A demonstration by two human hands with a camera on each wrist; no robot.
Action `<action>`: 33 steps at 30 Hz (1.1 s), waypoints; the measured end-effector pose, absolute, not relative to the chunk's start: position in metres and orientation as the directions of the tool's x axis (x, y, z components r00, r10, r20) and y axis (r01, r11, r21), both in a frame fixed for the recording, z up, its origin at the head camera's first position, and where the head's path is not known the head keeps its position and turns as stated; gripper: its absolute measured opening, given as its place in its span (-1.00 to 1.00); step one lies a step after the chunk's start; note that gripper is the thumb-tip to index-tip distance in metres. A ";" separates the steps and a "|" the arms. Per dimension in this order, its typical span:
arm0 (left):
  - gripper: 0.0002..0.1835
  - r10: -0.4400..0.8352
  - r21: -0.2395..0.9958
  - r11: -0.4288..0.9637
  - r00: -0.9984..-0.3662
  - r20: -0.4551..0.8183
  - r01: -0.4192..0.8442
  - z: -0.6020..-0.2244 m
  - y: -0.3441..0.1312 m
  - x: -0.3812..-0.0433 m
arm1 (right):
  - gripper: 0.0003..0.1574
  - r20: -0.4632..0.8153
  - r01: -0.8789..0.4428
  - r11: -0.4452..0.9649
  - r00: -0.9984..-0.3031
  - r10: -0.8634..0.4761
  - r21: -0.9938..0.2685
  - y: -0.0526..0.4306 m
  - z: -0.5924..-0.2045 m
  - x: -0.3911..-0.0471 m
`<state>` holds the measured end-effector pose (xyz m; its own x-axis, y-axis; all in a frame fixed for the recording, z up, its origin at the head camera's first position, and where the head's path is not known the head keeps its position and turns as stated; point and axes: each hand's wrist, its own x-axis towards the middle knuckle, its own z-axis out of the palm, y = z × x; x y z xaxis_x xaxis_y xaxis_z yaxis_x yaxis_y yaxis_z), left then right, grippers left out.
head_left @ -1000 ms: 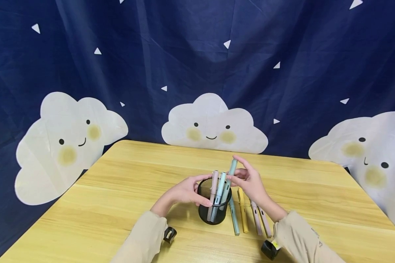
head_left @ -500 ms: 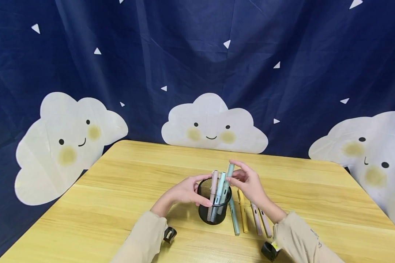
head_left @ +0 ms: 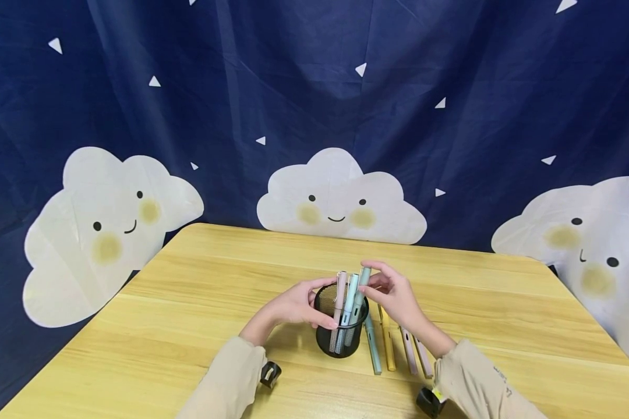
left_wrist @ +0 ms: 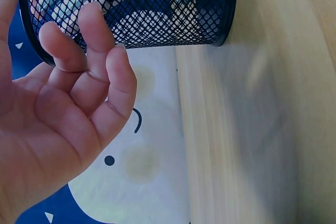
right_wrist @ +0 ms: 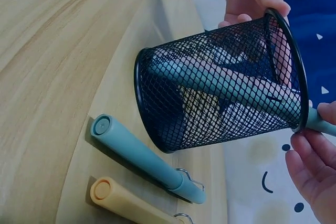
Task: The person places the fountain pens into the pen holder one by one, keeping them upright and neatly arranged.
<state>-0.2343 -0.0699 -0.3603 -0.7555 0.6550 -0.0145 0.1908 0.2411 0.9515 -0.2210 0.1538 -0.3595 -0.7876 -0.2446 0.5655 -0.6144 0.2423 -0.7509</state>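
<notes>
While the left hand (head_left: 297, 304) grips the rim of a black mesh cup (head_left: 324, 339) just below the centre of the head view, the right hand (head_left: 396, 294), to its right, pinches a green pen (head_left: 362, 285) between thumb and fingers. That pen leans inside the cup, its upper end above the rim, beside a light blue pen (head_left: 350, 297) and a pink pen (head_left: 340, 291). Lower right of centre, a second green pen (head_left: 374, 347), a yellow pen (head_left: 387, 342) and two lilac pens (head_left: 409, 351) lie on the wooden table (head_left: 178, 331). Behind, filling the upper frame, hangs a dark blue curtain (head_left: 304, 93) with smiling white clouds (head_left: 340, 189).
</notes>
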 end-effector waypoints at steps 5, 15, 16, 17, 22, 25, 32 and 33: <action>-0.10 0.648 0.946 0.255 -0.761 -0.015 0.198 -0.360 -0.070 -0.234 | -0.57 0.546 -0.598 0.263 -0.800 -0.250 -0.757 0.154 -0.361 -0.221; -0.10 0.646 0.942 0.262 -0.763 -0.011 0.208 -0.359 -0.070 -0.234 | -0.64 0.520 -0.571 0.285 -0.820 -0.239 -0.770 0.153 -0.362 -0.220; -0.09 0.645 0.942 0.264 -0.764 -0.013 0.206 -0.359 -0.070 -0.234 | -0.66 0.515 -0.565 0.289 -0.824 -0.235 -0.773 0.153 -0.362 -0.219; -0.09 0.644 0.942 0.266 -0.765 -0.016 0.205 -0.359 -0.070 -0.234 | -0.67 0.514 -0.563 0.290 -0.826 -0.233 -0.774 0.153 -0.362 -0.219; -0.08 0.638 0.937 0.279 -0.770 -0.018 0.209 -0.359 -0.070 -0.234 | -0.70 0.510 -0.559 0.295 -0.829 -0.231 -0.775 0.152 -0.361 -0.217; -0.08 0.637 0.938 0.279 -0.770 -0.019 0.208 -0.359 -0.070 -0.234 | -0.70 0.491 -0.538 0.284 -0.842 -0.225 -0.793 0.152 -0.361 -0.217; -0.07 0.633 0.934 0.287 -0.774 -0.020 0.211 -0.359 -0.070 -0.235 | -0.71 0.475 -0.522 0.286 -0.852 -0.220 -0.804 0.149 -0.352 -0.210; -0.07 0.633 0.935 0.287 -0.774 -0.020 0.210 -0.359 -0.070 -0.235 | -0.70 0.475 -0.522 0.280 -0.852 -0.220 -0.806 0.149 -0.352 -0.210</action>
<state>-0.2347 -0.0697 -0.3595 -0.7743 0.6325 -0.0202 0.2100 0.2870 0.9346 -0.2097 0.1492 -0.3516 -0.8520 -0.2197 0.4751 -0.5216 0.2802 -0.8059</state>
